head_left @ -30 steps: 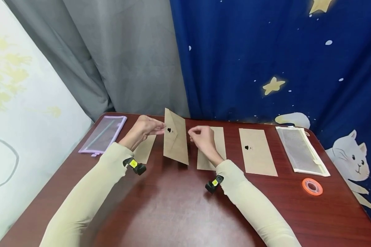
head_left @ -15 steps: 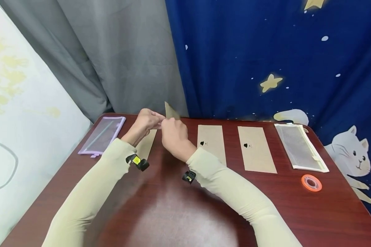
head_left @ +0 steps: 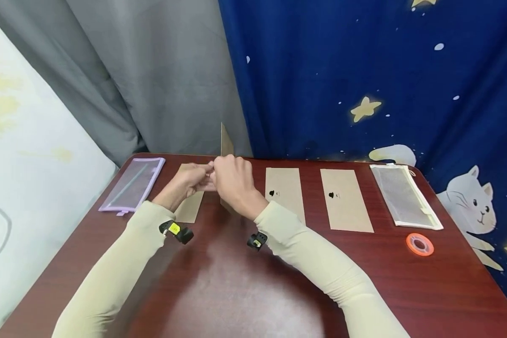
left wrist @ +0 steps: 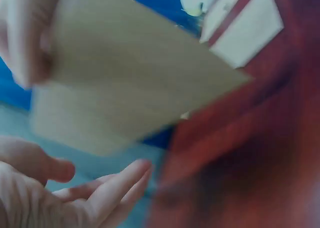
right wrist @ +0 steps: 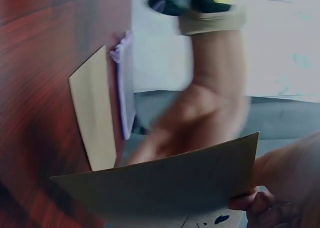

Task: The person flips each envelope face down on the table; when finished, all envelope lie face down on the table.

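Observation:
A brown kraft envelope (head_left: 226,143) stands on edge above the table, mostly hidden behind my right hand (head_left: 234,180) in the head view. The right wrist view shows that hand's fingers (right wrist: 262,203) pinching the envelope by one edge, near its small printed black hat. My left hand (head_left: 191,178) is close on the envelope's left side. In the left wrist view its thumb and fingers (left wrist: 120,188) are spread and lie apart from the paper. Below the left hand another kraft envelope (head_left: 190,209) lies flat, partly covered.
Two more kraft envelopes, one in the middle (head_left: 286,188) and one farther right (head_left: 348,206), lie flat. A purple-edged mesh zip pouch (head_left: 133,183) is at far left, a white-edged one (head_left: 401,195) at far right. An orange tape roll (head_left: 420,244) lies before it on the dark red table (head_left: 287,291).
My right hand has moved left from over the middle envelope and taken hold of the raised one. The left hand's fingers have let go of it. The raised envelope has turned edge-on.

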### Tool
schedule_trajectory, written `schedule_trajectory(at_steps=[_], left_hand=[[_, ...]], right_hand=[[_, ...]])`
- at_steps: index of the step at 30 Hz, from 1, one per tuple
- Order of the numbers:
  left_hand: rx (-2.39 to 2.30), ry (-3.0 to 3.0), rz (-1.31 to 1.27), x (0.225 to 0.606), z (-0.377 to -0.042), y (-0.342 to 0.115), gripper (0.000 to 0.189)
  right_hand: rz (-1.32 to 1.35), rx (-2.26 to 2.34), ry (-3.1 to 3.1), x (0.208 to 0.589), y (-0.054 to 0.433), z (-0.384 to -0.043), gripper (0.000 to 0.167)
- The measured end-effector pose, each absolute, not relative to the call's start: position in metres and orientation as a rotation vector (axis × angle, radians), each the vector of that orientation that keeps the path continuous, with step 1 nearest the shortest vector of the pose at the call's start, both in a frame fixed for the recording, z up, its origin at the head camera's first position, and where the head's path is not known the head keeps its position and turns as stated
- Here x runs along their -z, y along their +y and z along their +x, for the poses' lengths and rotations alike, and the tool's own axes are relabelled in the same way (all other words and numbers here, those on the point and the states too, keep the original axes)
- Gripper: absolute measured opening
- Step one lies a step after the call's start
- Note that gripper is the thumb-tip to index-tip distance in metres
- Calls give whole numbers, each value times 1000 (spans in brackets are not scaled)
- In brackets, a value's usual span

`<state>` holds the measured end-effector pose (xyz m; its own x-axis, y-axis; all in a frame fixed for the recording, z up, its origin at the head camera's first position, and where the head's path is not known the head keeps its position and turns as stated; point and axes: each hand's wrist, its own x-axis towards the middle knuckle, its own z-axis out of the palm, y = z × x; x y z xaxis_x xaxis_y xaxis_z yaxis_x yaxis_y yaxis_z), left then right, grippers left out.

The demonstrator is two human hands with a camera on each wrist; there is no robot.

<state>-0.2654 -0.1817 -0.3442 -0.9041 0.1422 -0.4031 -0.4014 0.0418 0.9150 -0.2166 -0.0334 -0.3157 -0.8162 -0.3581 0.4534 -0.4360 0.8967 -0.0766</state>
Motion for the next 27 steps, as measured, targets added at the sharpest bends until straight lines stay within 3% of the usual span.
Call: schedule_trajectory(at_steps=[5,9,14,20,24,27], left_hand=[[-1947,1687,-236,366,-267,-184,40],[-1942,1714,-228,368,-269,-186,30],[-1873,1783,-218,368,-271,-191,45],[-1917,1882,-248,368,-268,-200,21],[-1924,1987,-271,371,-262,-201,33],[-1925,2071,-265,376,-260,-202,43]], right_hand=[[547,-415,-2641,312,-33,-214,38],[490,-559,-2646,313,-30,-213,28],[411,-726,-2618,315,-16,-217,23],[393,-918,-2633,325,4,-225,14],[329,-1168,-2636,339,16,-230,36],[243,-1351,-2608,350,22,-235,32]])
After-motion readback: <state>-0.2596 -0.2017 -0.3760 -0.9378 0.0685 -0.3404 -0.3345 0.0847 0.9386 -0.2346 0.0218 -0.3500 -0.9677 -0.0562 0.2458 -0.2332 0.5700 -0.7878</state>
